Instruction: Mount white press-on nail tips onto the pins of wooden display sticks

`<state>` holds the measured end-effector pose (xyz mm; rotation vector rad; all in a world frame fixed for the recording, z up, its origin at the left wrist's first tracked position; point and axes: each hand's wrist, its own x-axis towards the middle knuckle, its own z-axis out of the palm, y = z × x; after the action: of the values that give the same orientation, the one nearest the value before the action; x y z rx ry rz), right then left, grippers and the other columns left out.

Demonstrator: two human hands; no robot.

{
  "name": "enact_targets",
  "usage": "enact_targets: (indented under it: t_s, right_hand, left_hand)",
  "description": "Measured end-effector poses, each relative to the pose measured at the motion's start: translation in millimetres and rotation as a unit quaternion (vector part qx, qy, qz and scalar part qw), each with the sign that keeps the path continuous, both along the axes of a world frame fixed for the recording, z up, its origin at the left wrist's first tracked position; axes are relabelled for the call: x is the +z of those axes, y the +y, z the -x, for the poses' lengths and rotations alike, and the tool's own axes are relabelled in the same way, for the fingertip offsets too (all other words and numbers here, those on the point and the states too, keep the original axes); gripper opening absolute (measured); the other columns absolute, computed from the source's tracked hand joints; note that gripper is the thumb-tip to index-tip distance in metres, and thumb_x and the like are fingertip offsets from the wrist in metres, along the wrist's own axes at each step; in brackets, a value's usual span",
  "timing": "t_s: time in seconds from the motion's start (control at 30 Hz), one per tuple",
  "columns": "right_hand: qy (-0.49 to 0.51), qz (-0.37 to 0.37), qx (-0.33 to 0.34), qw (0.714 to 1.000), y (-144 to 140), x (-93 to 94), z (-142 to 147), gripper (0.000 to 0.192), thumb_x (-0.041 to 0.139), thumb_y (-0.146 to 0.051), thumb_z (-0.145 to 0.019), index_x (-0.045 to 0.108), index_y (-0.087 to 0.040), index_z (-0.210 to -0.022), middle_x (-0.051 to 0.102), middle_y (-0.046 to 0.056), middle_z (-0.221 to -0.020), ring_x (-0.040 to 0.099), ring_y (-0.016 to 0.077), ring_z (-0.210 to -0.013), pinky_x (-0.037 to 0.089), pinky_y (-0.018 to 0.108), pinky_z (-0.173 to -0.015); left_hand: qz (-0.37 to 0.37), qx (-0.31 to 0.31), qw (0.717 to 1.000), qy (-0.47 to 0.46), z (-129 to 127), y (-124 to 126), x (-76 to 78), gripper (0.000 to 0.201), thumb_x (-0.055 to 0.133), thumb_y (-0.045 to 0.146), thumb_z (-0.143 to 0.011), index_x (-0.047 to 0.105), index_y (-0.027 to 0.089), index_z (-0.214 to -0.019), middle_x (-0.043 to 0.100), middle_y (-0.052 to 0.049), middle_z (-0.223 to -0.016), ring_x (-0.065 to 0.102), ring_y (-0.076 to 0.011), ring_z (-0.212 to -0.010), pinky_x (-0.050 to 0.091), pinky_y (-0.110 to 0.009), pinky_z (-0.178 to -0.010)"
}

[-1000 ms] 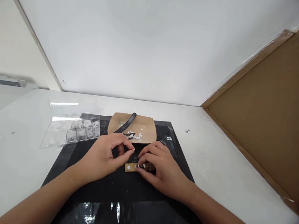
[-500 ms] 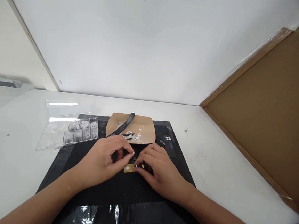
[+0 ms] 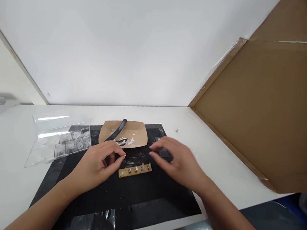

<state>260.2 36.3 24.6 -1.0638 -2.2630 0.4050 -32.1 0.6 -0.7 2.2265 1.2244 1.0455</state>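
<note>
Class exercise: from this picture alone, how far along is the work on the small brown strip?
Done: four small pale pieces sit in a row on the brown strip. In hand: the left hand rests beside its end; the right hand hovers blurred, off it. Left: loose white pieces lie on the brown tray.

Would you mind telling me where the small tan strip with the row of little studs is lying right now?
The small tan strip lies on the black mat, centre of the head view, between the left hand and right hand, touched by neither.
</note>
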Motion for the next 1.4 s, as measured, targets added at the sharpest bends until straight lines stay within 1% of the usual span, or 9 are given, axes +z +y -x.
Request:
enact_targets:
  t_s: [0.1, 0.17, 0.37, 0.57, 0.7, 0.8, 0.9, 1.13, 1.4]
  right_hand:
    - [-0.033, -0.054, -0.156, 0.986, -11.7, -2.8, -49.4, 0.018, 0.061, -0.042, -0.105, 0.071, -0.028, -0.109, 0.076, 0.004, -0.101, 0.072, 0.0242, -0.092, 0.056, 0.037, -0.078]
    - [-0.077, -0.068, -0.207, 0.973, -24.5, -17.4, -85.0, 0.025, 0.061, -0.049, -0.104, 0.071, -0.028, -0.114, 0.077, 0.006, -0.108, 0.073, 0.0281, -0.096, 0.058, 0.041, -0.079]
    - [-0.129, -0.083, -0.197, 0.968, -56.9, -61.5, -145.9, 0.035, 0.061, -0.053, -0.103, 0.07, -0.03, -0.129, 0.074, 0.01, -0.132, 0.071, 0.0349, -0.121, 0.058, 0.055, -0.102]
    - [-0.115, -0.071, -0.143, 0.98, -25.5, -41.5, -112.2, 0.034, 0.051, -0.048, -0.11, 0.079, -0.027, -0.104, 0.082, 0.008, -0.105, 0.078, 0.0278, -0.096, 0.063, 0.043, -0.084]
    - [-0.169, -0.073, -0.08, 0.98, 6.8, -35.7, -73.5, 0.038, 0.062, -0.047, -0.106, 0.07, -0.024, -0.135, 0.076, 0.012, -0.129, 0.073, 0.0323, -0.116, 0.06, 0.052, -0.096]
    - [-0.218, -0.074, -0.029, 0.973, 13.3, -41.7, -61.2, 0.046, 0.07, -0.045, -0.102, 0.067, -0.024, -0.142, 0.069, 0.015, -0.14, 0.067, 0.0357, -0.127, 0.056, 0.059, -0.103]
    - [-0.229, -0.077, -0.019, 0.97, -1.4, -50.5, -67.1, 0.05, 0.071, -0.045, -0.101, 0.064, -0.026, -0.147, 0.066, 0.015, -0.144, 0.065, 0.0366, -0.13, 0.056, 0.062, -0.104]
    - [-0.183, -0.073, -0.044, 0.98, -76.0, -63.7, -90.0, 0.062, 0.073, -0.051, -0.098, 0.057, -0.031, -0.154, 0.059, 0.016, -0.154, 0.059, 0.0391, -0.139, 0.059, 0.061, -0.104]
    - [-0.119, -0.059, 0.007, 0.991, -115.2, -65.7, -73.7, 0.049, 0.079, -0.04, -0.094, 0.066, -0.028, -0.14, 0.068, 0.011, -0.147, 0.064, 0.0352, -0.136, 0.059, 0.052, -0.106]
  left_hand:
    - [-0.011, -0.005, 1.0, 0.002, 0.1, -1.5, -1.0, 0.009, 0.062, 0.02, -0.101, 0.07, 0.021, -0.104, 0.071, -0.003, -0.098, 0.059, -0.0076, -0.064, 0.049, -0.016, -0.05]
    - [-0.015, -0.013, 1.0, 0.005, -0.7, -2.9, -1.3, 0.01, 0.061, 0.019, -0.102, 0.07, 0.021, -0.105, 0.071, -0.003, -0.1, 0.059, -0.0073, -0.064, 0.05, -0.015, -0.051]
    - [-0.021, -0.027, 0.999, 0.019, -5.0, -6.6, -1.4, 0.011, 0.059, 0.019, -0.103, 0.069, 0.021, -0.108, 0.072, -0.005, -0.106, 0.059, -0.0075, -0.065, 0.051, -0.016, -0.053]
    - [-0.031, -0.037, 0.998, 0.031, -7.1, -8.1, -3.1, 0.011, 0.058, 0.018, -0.103, 0.068, 0.02, -0.107, 0.071, -0.005, -0.106, 0.059, -0.0079, -0.066, 0.051, -0.017, -0.055]
    - [-0.038, -0.027, 0.999, 0.025, -7.7, -7.3, -4.7, 0.01, 0.058, 0.018, -0.103, 0.068, 0.02, -0.107, 0.071, -0.005, -0.105, 0.059, -0.0077, -0.066, 0.051, -0.017, -0.055]
    - [-0.047, -0.024, 0.998, 0.02, -8.2, -7.2, -4.3, 0.01, 0.058, 0.017, -0.103, 0.067, 0.02, -0.106, 0.07, -0.005, -0.104, 0.058, -0.0074, -0.065, 0.05, -0.017, -0.055]
    - [-0.044, -0.027, 0.998, 0.019, -8.6, -8.2, -2.7, 0.011, 0.057, 0.015, -0.103, 0.067, 0.02, -0.106, 0.07, -0.005, -0.104, 0.058, -0.0073, -0.065, 0.05, -0.017, -0.055]
    - [-0.042, -0.048, 0.998, 0.025, -17.8, -14.6, -1.1, 0.013, 0.059, 0.013, -0.102, 0.066, 0.021, -0.109, 0.07, -0.006, -0.109, 0.059, -0.0078, -0.068, 0.051, -0.018, -0.059]
    - [-0.097, -0.108, 0.983, 0.108, -65.0, -53.5, 16.1, 0.017, 0.058, 0.011, -0.103, 0.065, 0.022, -0.114, 0.074, -0.006, -0.106, 0.073, -0.016, -0.088, 0.06, -0.026, -0.079]
